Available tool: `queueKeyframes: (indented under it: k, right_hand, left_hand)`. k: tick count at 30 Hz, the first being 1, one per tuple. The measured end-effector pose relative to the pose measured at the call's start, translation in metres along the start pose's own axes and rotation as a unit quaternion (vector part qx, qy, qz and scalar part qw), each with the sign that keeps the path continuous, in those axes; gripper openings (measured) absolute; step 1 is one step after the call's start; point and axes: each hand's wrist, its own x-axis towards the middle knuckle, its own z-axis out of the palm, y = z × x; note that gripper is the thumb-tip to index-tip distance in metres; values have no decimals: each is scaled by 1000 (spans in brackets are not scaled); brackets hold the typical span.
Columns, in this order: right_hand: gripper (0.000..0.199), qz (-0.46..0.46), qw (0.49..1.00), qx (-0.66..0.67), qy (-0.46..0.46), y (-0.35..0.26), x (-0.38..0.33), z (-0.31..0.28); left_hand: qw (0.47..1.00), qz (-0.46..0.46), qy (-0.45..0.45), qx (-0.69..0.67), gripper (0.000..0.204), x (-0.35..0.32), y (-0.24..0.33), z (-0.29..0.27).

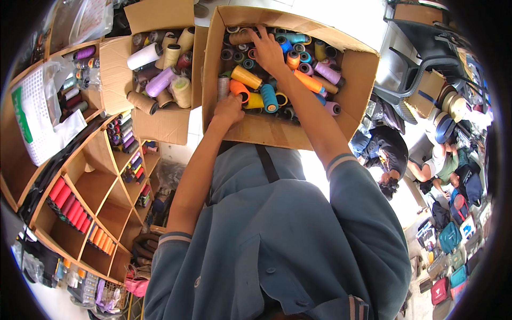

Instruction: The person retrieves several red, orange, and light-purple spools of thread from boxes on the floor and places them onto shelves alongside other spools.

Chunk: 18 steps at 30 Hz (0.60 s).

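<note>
My left hand curls knuckles-up at the near edge of the cardboard box, fingers closed around an orange thread cone. My right hand reaches deeper, fingers spread flat over the spools (too many to count). Left of that box sits one second box of cones.

Daylight fills the scene evenly and brightly, strongest on the pale floor at the top, which is washed out to near white. The open cardboard box is well lit inside, with only soft shadows between the thread cones. The wooden shelf on the left sits dimmer. Fisheye distortion bends straight edges strongly toward the rim, and a black vignette closes the corners. Detail softens and smears near the rim; the centre is sharp.
</note>
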Motion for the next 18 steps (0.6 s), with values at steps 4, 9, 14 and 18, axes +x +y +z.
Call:
queueKeyframes:
  k: [4, 9, 14, 18]
  right_hand:
    - [43, 33, 991, -1, -131, 16, 8, 13]
    - [41, 23, 960, 100, -260, 24, -35, 21]
    - [35, 73, 960, 100, -250, 28, -65, 23]
    - [31, 57, 980, 60, -183, 28, -50, 27]
  left_hand:
    - [1000, 3, -2, 6, 43, 2, 3, -2]
    - [1000, 12, 3, -6, 44, 6, -7, 8]
    - [1000, -1, -9, -9, 44, 4, -2, 2]
    - [1000, -5, -19, -9, 44, 5, -3, 3]
